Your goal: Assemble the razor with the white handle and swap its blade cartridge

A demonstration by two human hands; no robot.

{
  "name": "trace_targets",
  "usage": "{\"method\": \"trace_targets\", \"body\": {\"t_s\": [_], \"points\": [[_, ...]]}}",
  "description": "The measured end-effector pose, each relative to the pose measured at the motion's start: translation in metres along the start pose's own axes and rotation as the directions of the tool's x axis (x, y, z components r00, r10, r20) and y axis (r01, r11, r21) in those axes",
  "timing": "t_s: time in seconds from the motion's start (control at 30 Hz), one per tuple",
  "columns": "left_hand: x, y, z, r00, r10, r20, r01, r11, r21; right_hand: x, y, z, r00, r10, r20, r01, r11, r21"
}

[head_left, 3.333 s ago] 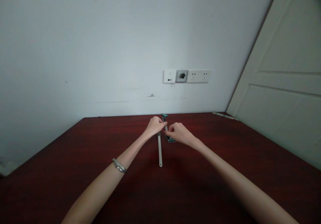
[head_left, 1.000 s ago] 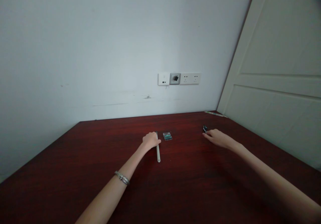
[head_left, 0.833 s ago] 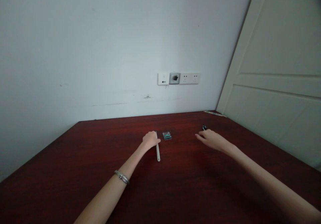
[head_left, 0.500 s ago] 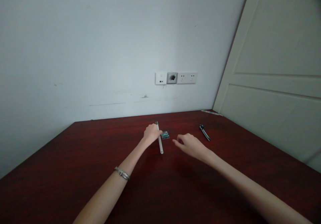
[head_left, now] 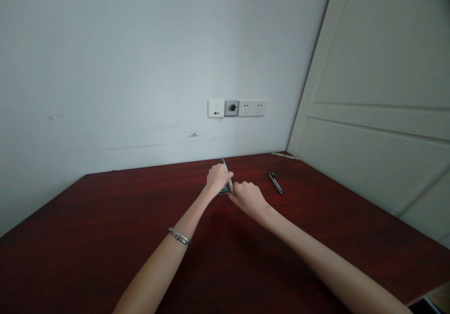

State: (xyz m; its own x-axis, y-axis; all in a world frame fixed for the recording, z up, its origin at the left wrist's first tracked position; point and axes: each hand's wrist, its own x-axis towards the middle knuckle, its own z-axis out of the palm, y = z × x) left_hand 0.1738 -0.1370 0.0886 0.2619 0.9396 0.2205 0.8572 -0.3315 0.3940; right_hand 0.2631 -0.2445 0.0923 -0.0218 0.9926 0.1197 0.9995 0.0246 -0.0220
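Note:
A slim white stick (head_left: 225,166) with a dark far end lies slanted between my hands, a little above or on the table. My left hand (head_left: 217,177) is closed around its upper part, with the thumb along the right side. At the stick's near end my right hand (head_left: 249,197) is closed with fingers and thumb on it, and it hides that end. Just under the left hand a small clear case with teal parts (head_left: 223,190) rests on the table, partly covered by the hands.
On the dark red table (head_left: 140,220), a black and silver slim tool (head_left: 276,183) lies to the right. A pale flat strip (head_left: 285,155) sits at the back right corner. Wall sockets (head_left: 252,108) are behind, and a white panelled door (head_left: 369,112) stands on the right.
My left hand has moved the stick to the right, past the small case, and its tilt has changed slightly. My right hand has come in from the right and closed on the near end.

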Motion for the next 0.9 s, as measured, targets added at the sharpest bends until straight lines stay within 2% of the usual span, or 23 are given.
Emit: {"method": "trace_targets", "body": {"t_s": [0.1,0.27,0.37,0.43,0.53,0.6,0.7,0.8,0.9], "points": [[0.004,0.007,0.006,1.0,-0.001,0.0,0.001,1.0,-0.01,0.003,0.007,0.004,0.995,-0.041,-0.095,0.037,0.998,-0.041],[0.006,0.02,0.016,0.998,0.06,-0.021,-0.061,0.997,-0.055,0.007,0.027,0.008,0.99,-0.001,-0.138,-0.005,0.999,-0.039],[0.003,0.024,0.018,0.994,0.106,-0.03,-0.108,0.99,-0.088,0.011,0.052,0.009,0.982,0.067,-0.176,-0.068,0.998,-0.002],[0.003,0.023,0.017,0.991,0.13,-0.039,-0.133,0.987,-0.089,0.014,0.078,0.009,0.973,0.125,-0.194,-0.118,0.992,0.048],[0.006,0.011,0.013,0.984,0.173,-0.04,-0.175,0.982,-0.064,0.014,0.13,0.01,0.974,0.215,-0.077,-0.199,0.964,0.175],[0.01,-0.003,0.011,0.974,0.227,0.007,-0.227,0.972,-0.064,0.01,0.166,0.012,0.973,0.226,-0.041,-0.215,0.959,0.187],[0.015,-0.024,0.01,0.913,0.403,0.067,-0.399,0.915,-0.065,0.0,0.213,0.02,0.974,0.227,0.008,-0.224,0.956,0.19],[0.019,-0.041,0.013,0.882,0.46,0.102,-0.459,0.888,-0.032,-0.007,0.242,0.033,0.967,0.239,0.091,-0.253,0.944,0.21],[0.022,-0.053,0.018,0.861,0.472,0.187,-0.472,0.88,-0.048,-0.009,0.254,0.043,0.958,0.239,0.158,-0.271,0.935,0.23]]}}
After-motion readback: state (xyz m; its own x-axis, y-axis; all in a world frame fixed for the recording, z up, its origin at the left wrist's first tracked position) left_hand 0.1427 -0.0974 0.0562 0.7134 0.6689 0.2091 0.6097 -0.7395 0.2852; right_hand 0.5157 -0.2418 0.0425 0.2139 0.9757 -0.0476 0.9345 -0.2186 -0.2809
